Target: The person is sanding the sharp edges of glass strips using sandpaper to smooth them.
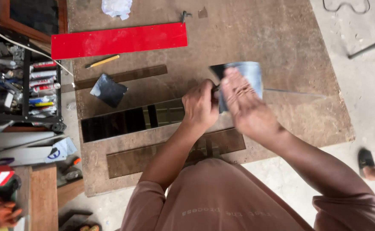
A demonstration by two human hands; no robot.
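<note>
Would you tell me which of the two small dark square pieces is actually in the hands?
The dark square piece at centre right, held between left hand and right hand; the other square lies alone near the pencil.

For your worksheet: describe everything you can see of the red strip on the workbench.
The red strip is a long, narrow, flat rectangle with a glossy bright red face, perhaps plastic or painted board. It lies flat near the far edge of the brown workbench, tilted slightly, its left end overhanging the bench edge. A yellow pencil lies just beside it. Neither of the hands touches it.
</note>
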